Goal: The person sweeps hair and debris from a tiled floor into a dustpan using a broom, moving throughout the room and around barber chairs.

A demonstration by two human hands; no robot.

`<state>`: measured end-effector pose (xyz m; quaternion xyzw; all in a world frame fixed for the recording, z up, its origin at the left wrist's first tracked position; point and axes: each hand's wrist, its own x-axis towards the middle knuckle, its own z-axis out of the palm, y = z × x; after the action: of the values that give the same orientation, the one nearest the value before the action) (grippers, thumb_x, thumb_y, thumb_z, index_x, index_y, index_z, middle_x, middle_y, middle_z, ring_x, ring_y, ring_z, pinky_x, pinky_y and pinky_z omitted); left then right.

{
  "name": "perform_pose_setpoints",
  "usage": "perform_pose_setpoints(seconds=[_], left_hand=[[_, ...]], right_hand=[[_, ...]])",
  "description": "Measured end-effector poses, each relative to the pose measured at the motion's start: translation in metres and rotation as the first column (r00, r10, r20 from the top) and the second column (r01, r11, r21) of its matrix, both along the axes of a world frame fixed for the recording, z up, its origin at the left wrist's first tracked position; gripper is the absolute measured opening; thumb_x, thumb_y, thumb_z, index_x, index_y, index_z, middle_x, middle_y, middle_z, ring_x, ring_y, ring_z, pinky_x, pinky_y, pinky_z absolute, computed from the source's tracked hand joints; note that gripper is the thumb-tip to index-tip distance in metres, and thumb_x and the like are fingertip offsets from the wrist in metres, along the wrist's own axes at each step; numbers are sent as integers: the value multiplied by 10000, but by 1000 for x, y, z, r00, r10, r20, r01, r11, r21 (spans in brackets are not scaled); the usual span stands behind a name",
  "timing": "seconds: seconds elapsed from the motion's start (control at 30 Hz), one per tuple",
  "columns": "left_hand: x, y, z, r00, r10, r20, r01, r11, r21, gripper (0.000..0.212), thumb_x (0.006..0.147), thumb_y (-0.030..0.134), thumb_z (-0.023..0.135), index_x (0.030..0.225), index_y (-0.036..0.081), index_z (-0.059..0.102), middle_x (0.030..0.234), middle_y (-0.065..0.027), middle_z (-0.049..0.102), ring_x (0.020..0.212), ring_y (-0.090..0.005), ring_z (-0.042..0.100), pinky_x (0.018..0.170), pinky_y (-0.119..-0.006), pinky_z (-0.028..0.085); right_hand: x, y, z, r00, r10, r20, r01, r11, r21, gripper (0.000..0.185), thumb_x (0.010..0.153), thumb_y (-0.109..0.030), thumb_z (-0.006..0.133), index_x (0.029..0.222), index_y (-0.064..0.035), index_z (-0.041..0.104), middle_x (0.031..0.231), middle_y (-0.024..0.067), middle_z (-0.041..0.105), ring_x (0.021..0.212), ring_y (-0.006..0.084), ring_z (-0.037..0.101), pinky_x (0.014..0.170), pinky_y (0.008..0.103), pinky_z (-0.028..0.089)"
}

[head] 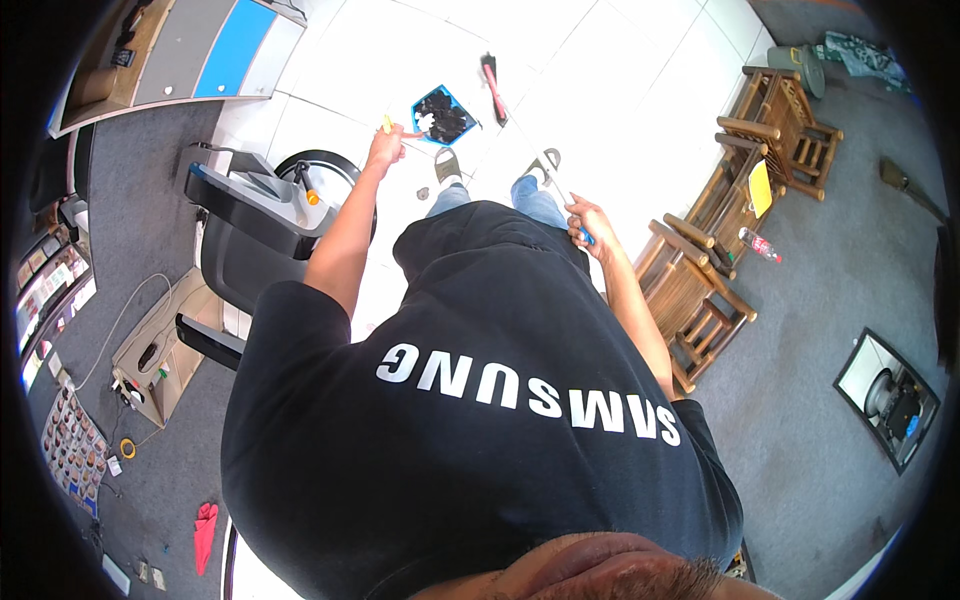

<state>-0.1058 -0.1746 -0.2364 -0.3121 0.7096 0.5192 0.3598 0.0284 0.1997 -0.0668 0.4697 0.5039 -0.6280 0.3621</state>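
My left hand [387, 147] is closed around the handle of a blue dustpan [471, 121], whose yellow end sticks out above the fist. A dark heap of what looks like hair clippings [448, 124], with a white scrap, lies in the pan, just beyond my feet. In my right hand [589, 225] is a broom's thin pale stick [541, 153], with a blue end showing at the palm. The broom head [494, 90], pink with dark bristles, rests on or just over the white tiles, right of the dustpan and apart from it.
A black and grey barber chair [247, 247] with a round base stands close on the left. Bamboo chairs [690, 300] line the right side, with a plastic bottle [757, 244] near them. A cabinet [240, 49] with grey and blue doors is at the upper left.
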Motion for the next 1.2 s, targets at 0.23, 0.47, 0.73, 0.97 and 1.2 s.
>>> perform_pose_setpoints(seconds=[0.23, 0.47, 0.73, 0.97, 1.2], left_hand=[[9, -31, 9, 993, 121, 4, -121, 991, 53, 350, 813, 357, 504, 1004, 63, 505, 626, -42, 509, 566, -157, 544, 565, -297, 463], [40, -49, 25, 957, 290, 3, -290, 956, 33, 298, 828, 321, 479, 972, 60, 473, 610, -47, 496, 506, -142, 512, 486, -272, 443], [89, -69, 36, 894, 446, -29, -445, 894, 50, 289, 883, 301, 436, 1029, 53, 452, 555, -33, 477, 465, -132, 491, 430, -267, 388], [106, -81, 39, 869, 494, -18, -495, 869, -16, 280, 870, 320, 420, 978, 72, 492, 566, -26, 491, 503, -130, 515, 488, -274, 420], [114, -79, 46, 831, 555, -38, -556, 830, -39, 323, 854, 330, 405, 771, 50, 544, 566, -28, 499, 509, -134, 512, 497, -272, 411]], right_hand=[[-3, -17, -44, 946, -303, 118, 306, 952, -9, 80, 886, -116, 417, 933, -57, 442, 527, -38, 337, 387, 58, 292, 325, 209, 213], [-47, -51, -100, 818, -486, 308, 568, 767, -298, 252, 879, -103, 379, 630, -128, 347, 470, -44, 335, 373, 72, 307, 339, 226, 212], [-109, -60, -123, 768, -564, 303, 631, 582, -513, 232, 933, -144, 342, 714, -68, 360, 488, -37, 334, 376, 62, 302, 338, 215, 210], [-68, 0, -96, 978, -152, 141, 193, 916, -352, 266, 935, -221, 403, 929, 32, 485, 592, 19, 464, 399, 87, 386, 335, 222, 283], [40, 109, -51, 581, 777, 241, -755, 404, 516, 473, 835, -258, 497, 1294, -145, 477, 776, 163, 624, 530, 219, 562, 481, 348, 464]])
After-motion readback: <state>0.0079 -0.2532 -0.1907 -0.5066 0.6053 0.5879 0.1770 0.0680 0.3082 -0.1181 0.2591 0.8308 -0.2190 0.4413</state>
